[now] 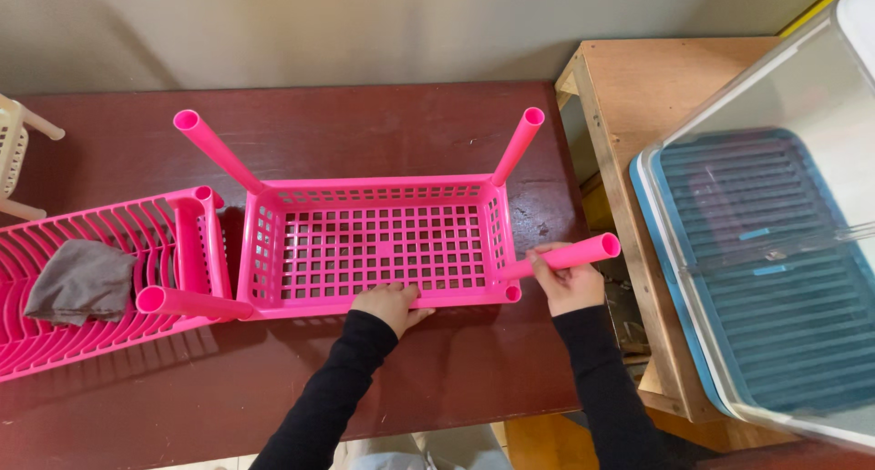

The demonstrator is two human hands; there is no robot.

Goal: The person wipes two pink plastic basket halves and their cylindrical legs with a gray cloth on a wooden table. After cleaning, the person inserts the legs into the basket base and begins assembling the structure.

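Pink plastic basket with four tube legs, on the dark red table in front of me

My right hand [567, 283] is clenched round the smooth hollow leg [570, 254] at the near right corner of the slotted basket [378, 244], while my left hand [394, 303] lies flat and released on its near rim; three other round legs splay from the remaining corners. Just to the left lies a pink ribbed rack [118, 278] holding a crumpled grey cloth [80, 281]. The table [456, 361] is glossy and scuffed; to the right stands a bare wooden stand [629, 87] and a clear lidded bin [775, 251] with a blue slatted base, against a plain wall
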